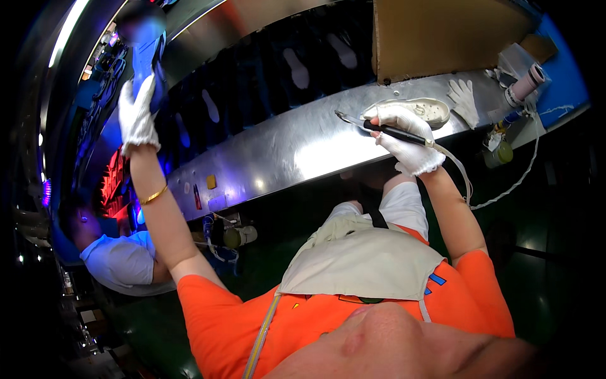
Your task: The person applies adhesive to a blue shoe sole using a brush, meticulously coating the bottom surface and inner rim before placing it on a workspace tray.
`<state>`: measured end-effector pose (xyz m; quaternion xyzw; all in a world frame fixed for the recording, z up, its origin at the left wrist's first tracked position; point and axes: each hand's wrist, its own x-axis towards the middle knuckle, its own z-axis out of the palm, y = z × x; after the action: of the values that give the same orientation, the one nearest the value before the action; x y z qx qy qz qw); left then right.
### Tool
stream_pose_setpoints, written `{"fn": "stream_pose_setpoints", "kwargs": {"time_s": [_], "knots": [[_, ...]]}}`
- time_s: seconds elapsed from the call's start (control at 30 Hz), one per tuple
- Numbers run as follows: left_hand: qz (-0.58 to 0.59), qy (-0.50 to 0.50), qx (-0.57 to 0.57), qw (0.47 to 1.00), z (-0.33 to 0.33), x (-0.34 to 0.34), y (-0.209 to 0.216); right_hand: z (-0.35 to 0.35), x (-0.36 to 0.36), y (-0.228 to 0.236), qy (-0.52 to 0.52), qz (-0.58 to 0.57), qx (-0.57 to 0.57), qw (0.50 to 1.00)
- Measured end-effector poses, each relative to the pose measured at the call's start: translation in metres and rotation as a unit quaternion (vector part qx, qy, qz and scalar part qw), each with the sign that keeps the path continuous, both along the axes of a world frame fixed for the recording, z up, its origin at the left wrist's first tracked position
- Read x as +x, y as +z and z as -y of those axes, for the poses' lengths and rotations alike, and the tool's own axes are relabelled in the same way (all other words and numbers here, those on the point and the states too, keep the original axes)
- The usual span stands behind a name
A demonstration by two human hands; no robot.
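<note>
My left hand [137, 117], in a white knitted glove, reaches to the far upper left. Its thumb and fingers meet the lower end of a long blue-lit piece [148, 57]; blur hides its kind, though it looks flat. In my right hand [410, 148], also gloved with bare fingertips, is a black-handled tool [404, 132] with a curved metal tip pointing left. A pale hose trails from its handle. Just behind that hand a white shoe [437, 112] lies on the metal bench [278, 158], partly hidden by the glove.
Pale sole-shaped pieces [295, 68] lie in the dark strip beyond the bench. A cardboard box [442, 38] stands behind the shoe. At right are a loose glove [464, 101], a pink spool [529, 82] and a greenish jar [499, 155]. Another person [123, 262] sits at left.
</note>
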<state>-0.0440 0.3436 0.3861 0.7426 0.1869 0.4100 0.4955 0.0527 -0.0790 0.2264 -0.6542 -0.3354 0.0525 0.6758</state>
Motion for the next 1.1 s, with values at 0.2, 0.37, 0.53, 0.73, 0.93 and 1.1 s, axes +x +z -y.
{"fn": "stream_pose_setpoints", "kwargs": {"time_s": [0.2, 0.37, 0.53, 0.73, 0.93, 1.1], "knots": [[0.063, -0.174, -0.403, 0.896, 0.014, 0.034, -0.028, 0.006, -0.016, -0.002, -0.006, -0.090, 0.040, 0.995], [0.128, -0.463, -0.467, 0.743, 0.047, 0.014, -0.097, 0.013, -0.019, 0.001, 0.009, -0.188, 0.053, 0.981], [0.222, -0.425, -0.487, 0.730, 0.161, -0.010, -0.142, -0.004, -0.023, 0.004, 0.054, -0.249, 0.123, 0.959], [0.109, -0.322, -0.565, 0.752, 0.210, -0.023, -0.173, -0.027, -0.035, 0.019, 0.049, -0.153, 0.018, 0.987], [0.103, -0.355, -0.573, 0.732, 0.260, -0.027, -0.195, -0.044, -0.040, 0.004, 0.018, -0.058, 0.053, 0.997], [0.093, -0.301, -0.609, 0.728, 0.264, -0.020, -0.207, -0.045, -0.049, -0.005, 0.019, 0.124, -0.011, 0.992]]}}
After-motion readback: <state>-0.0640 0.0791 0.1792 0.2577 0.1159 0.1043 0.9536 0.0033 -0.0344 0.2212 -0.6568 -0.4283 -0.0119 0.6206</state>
